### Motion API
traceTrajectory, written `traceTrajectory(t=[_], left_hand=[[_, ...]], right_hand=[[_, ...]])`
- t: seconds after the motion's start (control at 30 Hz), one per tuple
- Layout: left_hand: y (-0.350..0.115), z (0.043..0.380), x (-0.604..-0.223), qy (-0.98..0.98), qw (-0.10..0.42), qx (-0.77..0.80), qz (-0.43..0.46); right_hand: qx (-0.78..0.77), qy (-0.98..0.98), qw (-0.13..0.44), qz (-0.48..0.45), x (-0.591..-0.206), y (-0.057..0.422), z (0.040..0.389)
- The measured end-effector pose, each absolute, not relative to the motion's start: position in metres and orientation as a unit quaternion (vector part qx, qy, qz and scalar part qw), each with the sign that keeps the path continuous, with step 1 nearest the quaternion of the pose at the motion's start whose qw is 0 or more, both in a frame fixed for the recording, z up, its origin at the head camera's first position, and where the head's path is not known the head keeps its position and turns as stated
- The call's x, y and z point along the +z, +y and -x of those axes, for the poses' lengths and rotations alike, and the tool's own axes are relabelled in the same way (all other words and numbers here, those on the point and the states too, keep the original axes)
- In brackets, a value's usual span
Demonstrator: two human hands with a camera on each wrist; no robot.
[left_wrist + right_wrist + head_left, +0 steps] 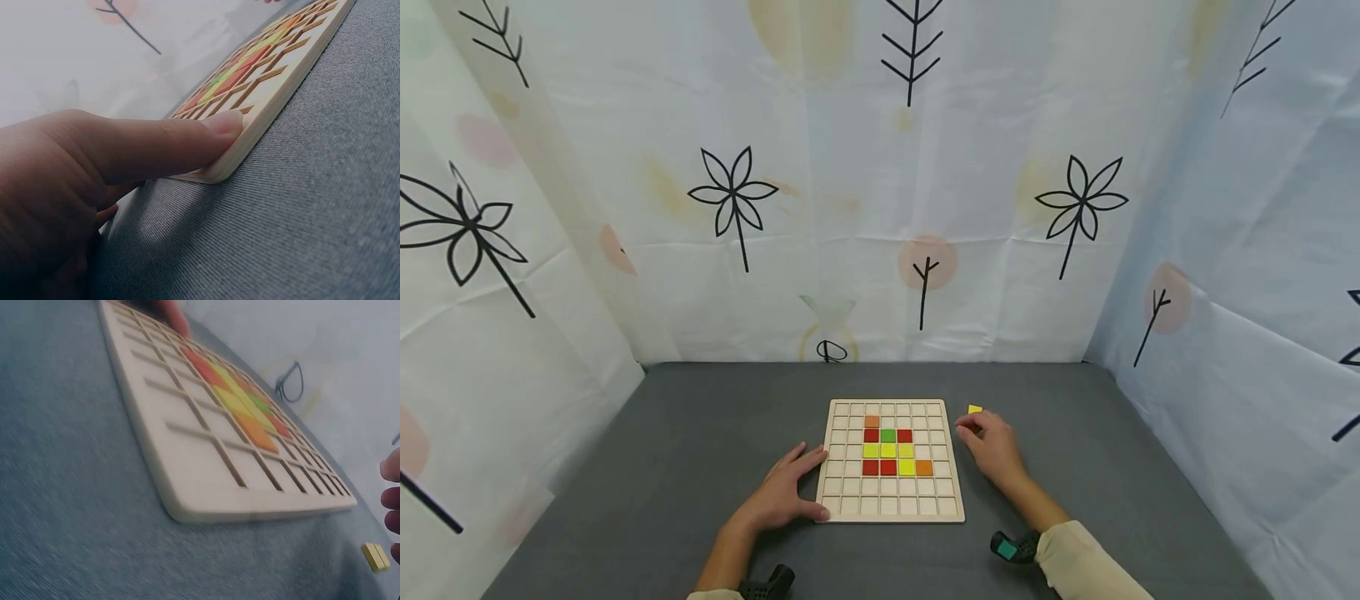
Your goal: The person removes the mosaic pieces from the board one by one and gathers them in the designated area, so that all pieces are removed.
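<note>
Your left hand (778, 496) was spread wide along the side of the wooden board (842, 505) nearest it, its fingers mostly straight. Its thumb (181, 144) rested on the board's near corner, while its fingertips touched the same edge farther from you; it touched the board without wrapping round it. The board lay flat on the grey table (685, 467) between your two hands, just to the right of the left one.

Your right hand (992, 446) was well apart from the left, just past the board's opposite edge, with its fingers bent and the thumb near the index finger. I could not tell whether they had hold of anything. Loose yellow tiles (375, 557) lay side by side on the table close to those fingers; part of the yellow showed just beyond your right hand.

In the grid between your hands sat the coloured tiles. Counting toward you, there was one orange tile (872, 422), then red, green (888, 435) and red, then three yellows in a row, and finally two reds, a yellow and an orange, that last orange being the placed tile farthest from your left hand.
</note>
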State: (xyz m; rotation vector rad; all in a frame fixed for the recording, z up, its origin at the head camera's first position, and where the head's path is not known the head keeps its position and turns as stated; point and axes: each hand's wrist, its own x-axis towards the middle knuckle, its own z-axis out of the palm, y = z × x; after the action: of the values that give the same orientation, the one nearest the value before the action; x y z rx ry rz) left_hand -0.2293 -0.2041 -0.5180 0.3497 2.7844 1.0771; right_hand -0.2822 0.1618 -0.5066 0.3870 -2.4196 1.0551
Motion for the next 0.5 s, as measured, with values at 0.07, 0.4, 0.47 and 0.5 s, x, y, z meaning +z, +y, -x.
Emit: traceTrajectory(t=[0.07,0.4,0.47,0.5], left_hand=[[-0.205,0.229,-0.518,0.924,0.068,0.357,-0.116],[-0.204,0.229,-0.518,0.924,0.067,0.358,-0.118],[-0.203,0.229,-0.518,0.924,0.067,0.357,-0.118],[-0.203,0.229,-0.518,0.924,0.066,0.356,-0.118]], right_hand=[[0.390,-0.879,0.233,-0.142,-0.506,0.158,0.279],[0.416,-0.862,0.236,-0.169,-0.502,0.139,0.268],[0.422,-0.856,0.240,-0.178,-0.502,0.137,0.267],[0.424,-0.853,0.242,-0.183,-0.502,0.136,0.267]])
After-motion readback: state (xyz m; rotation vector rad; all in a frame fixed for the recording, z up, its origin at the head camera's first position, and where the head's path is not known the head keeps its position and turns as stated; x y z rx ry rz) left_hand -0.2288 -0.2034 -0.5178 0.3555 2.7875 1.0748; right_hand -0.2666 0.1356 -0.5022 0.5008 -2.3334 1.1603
